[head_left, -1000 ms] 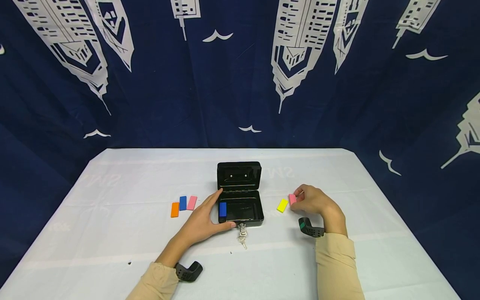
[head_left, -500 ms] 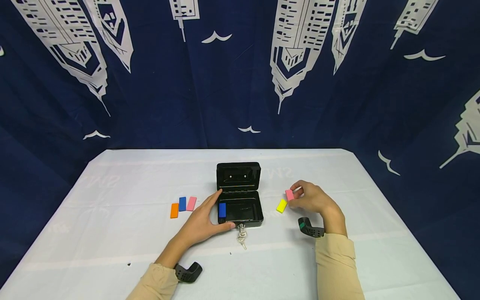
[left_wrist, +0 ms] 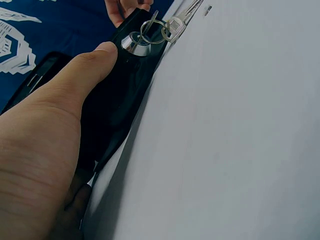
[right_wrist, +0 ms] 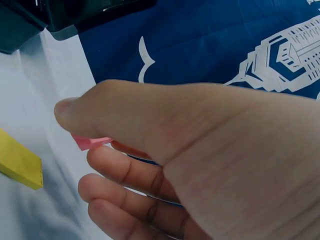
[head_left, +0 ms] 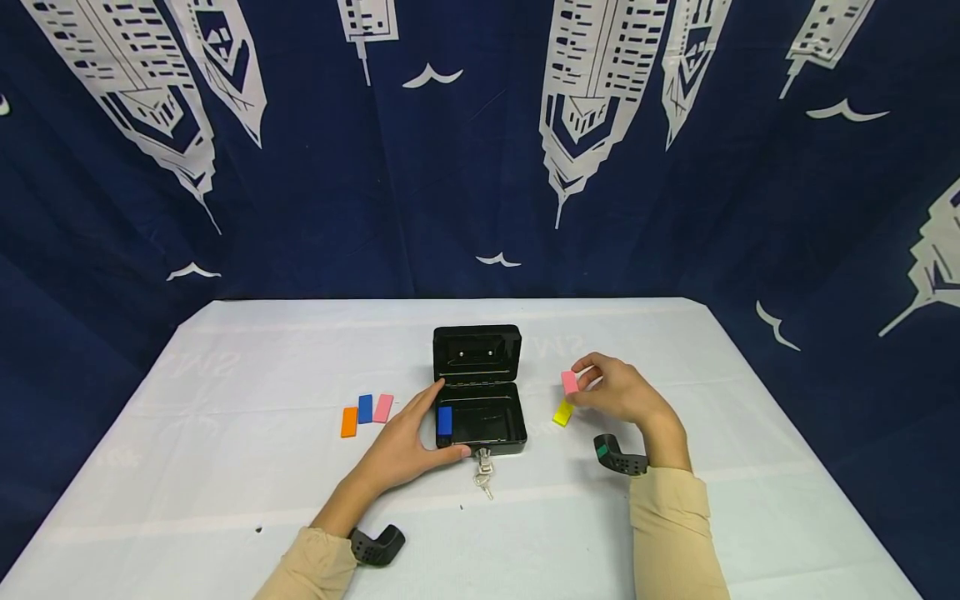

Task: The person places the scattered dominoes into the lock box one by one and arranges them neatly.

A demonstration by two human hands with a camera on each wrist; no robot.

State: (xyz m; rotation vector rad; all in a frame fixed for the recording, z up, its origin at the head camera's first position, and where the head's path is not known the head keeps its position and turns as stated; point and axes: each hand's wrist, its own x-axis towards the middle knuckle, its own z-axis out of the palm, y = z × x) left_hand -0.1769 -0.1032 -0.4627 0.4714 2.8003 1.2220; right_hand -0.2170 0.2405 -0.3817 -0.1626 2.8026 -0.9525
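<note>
My left hand (head_left: pixel 408 442) lies spread along the left side of the black box (head_left: pixel 510 447), its thumb on the front wall beside the silver lock (left_wrist: pixel 136 45) and its foremost fingertips by the rear left corner, near the hinge. My right hand (head_left: pixel 615 390) pinches a pink block (head_left: pixel 570 382) between thumb and fingertips, to the right of the box; its other fingers are bent beneath the thumb. Just nearer to me than that block lies a yellow block (head_left: pixel 562 413) on the white worktop (head_left: pixel 225 492); seen from my right wrist, the two are apart. The box's lid (head_left: pixel 477 343) stands raised at the back, and inside, against the left wall, sits a blue block (head_left: pixel 445 421). Keys (head_left: pixel 483 481) hang on a ring from the lock. Beyond my left hand, to the left, an orange block (head_left: pixel 349 422), a second blue block (head_left: pixel 365 408) and another pink block (head_left: pixel 383 408) lie side by side. Behind the worktop hangs a dark blue cloth (head_left: pixel 300 208) with white building shapes.
</note>
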